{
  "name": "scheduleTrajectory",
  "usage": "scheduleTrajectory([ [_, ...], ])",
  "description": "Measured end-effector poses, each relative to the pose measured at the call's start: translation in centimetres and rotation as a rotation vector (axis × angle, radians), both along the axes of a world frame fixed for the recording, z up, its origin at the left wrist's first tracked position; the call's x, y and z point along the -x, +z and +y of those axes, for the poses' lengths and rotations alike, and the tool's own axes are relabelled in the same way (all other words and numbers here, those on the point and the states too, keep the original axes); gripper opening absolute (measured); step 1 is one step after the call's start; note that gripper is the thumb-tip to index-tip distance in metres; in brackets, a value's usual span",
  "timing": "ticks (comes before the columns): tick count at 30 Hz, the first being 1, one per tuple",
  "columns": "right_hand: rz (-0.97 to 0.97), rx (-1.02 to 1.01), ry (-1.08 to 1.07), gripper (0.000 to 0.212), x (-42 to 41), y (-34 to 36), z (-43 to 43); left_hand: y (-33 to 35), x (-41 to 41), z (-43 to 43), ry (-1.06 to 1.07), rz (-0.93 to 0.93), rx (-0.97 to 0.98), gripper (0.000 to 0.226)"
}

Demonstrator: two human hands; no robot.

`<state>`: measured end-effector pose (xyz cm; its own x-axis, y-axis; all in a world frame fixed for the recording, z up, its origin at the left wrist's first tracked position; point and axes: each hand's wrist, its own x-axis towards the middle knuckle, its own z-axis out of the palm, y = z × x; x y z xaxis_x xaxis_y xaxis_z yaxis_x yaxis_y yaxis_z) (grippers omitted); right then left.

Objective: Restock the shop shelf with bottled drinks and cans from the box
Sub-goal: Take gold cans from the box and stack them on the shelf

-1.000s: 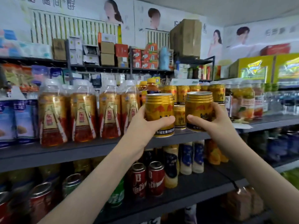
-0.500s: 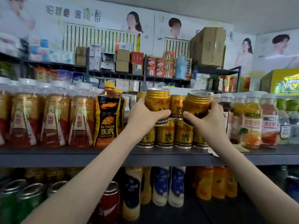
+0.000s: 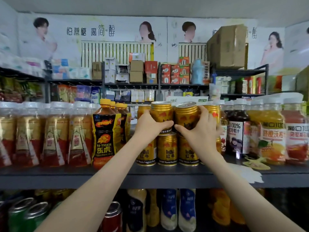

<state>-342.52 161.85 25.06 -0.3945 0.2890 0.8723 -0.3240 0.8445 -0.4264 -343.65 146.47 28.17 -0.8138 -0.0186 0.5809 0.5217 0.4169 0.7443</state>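
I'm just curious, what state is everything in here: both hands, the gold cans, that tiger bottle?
left can, upright, held just above the lower cans
right can, slightly tilted, held beside it
lower cans, upright on the shelf
left hand, grips left can
right hand, grips right can
tiger bottle, upright, capped

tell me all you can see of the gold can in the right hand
A gold metal can with a ribbed shoulder, silver lid and red emblem. It is slightly tilted, above the lower row of gold cans on the dark shelf. The right hand grips its lower body, hiding the base.
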Motion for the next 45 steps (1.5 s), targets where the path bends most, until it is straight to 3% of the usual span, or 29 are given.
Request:
scheduleTrajectory([
  [3,0.01,-0.094,-0.035,0.096,0.0,0.1,-0.3,0.1,0.2,0.0,-0.012,-0.003,0.019,0.077],
  [7,0.014,-0.25,-0.199,0.085,0.4,0.0,-0.1,0.1,0.4,0.0,-0.043,0.044,0.052,0.097],
  [10,-0.022,-0.304,-0.255,0.076,1.1,0.2,0.0,-0.1,0.7,0.0,-0.08,0.099,0.09,0.095],
  [14,0.149,-0.378,-0.325,0.07,2.1,0.4,0.8,0.0,1.1,-0.2,-0.119,0.106,0.126,0.087],
  [25,-0.027,-0.498,-0.229,0.084,1.8,2.1,3.2,0.1,1.7,0.4,-0.085,0.124,0.243,0.084],
  [29,-0.05,-0.565,-0.166,0.102,1.7,1.8,4.1,-0.2,1.5,0.4,0.005,0.202,0.355,0.094],
  [34,-0.047,-0.626,-0.104,0.092,1.7,1.3,4.3,-1.5,1.0,0.0,0.145,0.464,0.734,0.097],
  [41,0.044,-0.607,-0.166,0.085,2.2,0.8,3.3,-2.0,2.0,-0.4,0.046,0.523,0.732,0.091],
  [45,-0.014,-0.596,-0.166,0.085,1.8,0.5,2.9,-2.5,2.4,-0.4,0.204,0.62,0.769,0.086],
])
